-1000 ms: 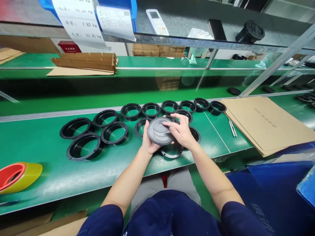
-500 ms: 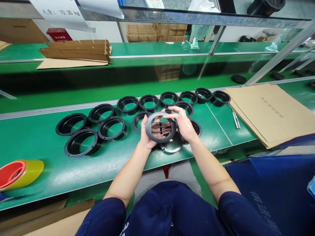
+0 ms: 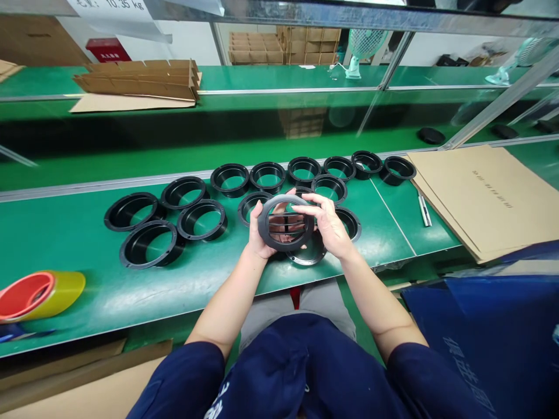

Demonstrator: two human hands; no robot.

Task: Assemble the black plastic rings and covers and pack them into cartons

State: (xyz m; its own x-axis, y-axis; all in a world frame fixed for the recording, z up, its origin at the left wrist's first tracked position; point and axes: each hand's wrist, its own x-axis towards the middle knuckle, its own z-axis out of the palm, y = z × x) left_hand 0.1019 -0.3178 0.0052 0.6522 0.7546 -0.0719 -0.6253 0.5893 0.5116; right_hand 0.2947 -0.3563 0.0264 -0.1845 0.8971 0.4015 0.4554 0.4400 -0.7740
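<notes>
Here the person's left hand [image 3: 261, 235] is gripping the round slatted piece [image 3: 286, 243] by its left rim, and the piece is hanging above the green table [image 3: 105, 291], its slats facing the camera! The right hand [image 3: 332, 230] is touching the upper right, fingers extending; whether it's gripping, the view isn't telling. Black rings [image 3: 172, 251] are crowding the table, yellow tape [image 3: 70, 291] is lying left, cardboard sheets [image 3: 480, 198] are resting right.
</notes>
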